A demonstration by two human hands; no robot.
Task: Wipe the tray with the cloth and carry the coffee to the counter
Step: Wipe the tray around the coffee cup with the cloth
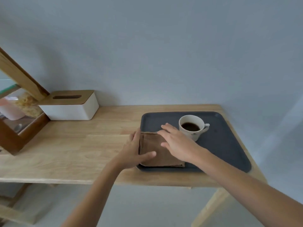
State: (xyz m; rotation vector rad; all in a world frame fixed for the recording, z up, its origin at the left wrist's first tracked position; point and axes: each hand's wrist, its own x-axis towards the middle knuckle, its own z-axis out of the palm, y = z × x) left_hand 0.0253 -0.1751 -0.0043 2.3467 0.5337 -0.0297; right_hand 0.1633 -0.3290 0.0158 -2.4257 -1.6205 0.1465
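Table (pixel 73 149): hands half-hide folded cloth (pixel 157 148).

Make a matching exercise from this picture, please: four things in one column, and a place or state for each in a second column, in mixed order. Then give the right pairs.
Things:
1. cup
2. cloth
3. tissue box
4. tray

Places or states:
A. folded, on the left part of the tray, under both hands
B. white with a wooden lid, at the back left of the table
C. dark and flat, on the right end of the table
D. white, holding dark coffee, standing on the tray

Pairs: 1-D, 2-A, 3-B, 4-C
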